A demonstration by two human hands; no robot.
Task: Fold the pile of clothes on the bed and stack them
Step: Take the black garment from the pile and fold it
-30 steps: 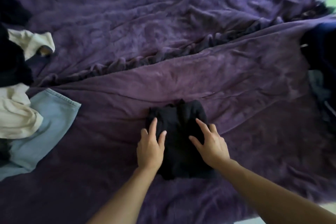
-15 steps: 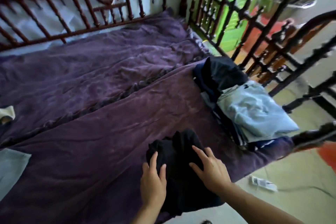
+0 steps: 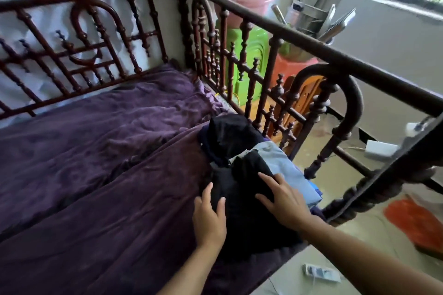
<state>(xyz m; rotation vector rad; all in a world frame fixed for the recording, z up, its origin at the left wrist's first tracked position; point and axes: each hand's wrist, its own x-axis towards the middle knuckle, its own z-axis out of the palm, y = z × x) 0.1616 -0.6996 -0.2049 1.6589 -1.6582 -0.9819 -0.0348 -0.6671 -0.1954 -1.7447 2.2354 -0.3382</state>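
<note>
A folded black garment (image 3: 242,201) lies between my two hands at the right end of the bed, partly over the stack of folded clothes. My left hand (image 3: 209,217) rests flat on its left edge with fingers straight. My right hand (image 3: 284,200) presses on its right side, fingers spread. The stack shows a folded light blue piece (image 3: 291,172) and a dark folded piece (image 3: 230,136) behind it. The purple blanket (image 3: 107,175) covers the bed. The unfolded pile is out of view.
The dark wooden bed rail (image 3: 275,93) with turned spindles runs close behind and right of the stack. A headboard lattice (image 3: 84,50) stands at the back. On the floor lie a small white device (image 3: 321,272) and an orange cloth (image 3: 414,223).
Both hands slid the folded black garment to the right across the blanket and onto the edge of the stack. My head turned right, so the unfolded pile left the view.
</note>
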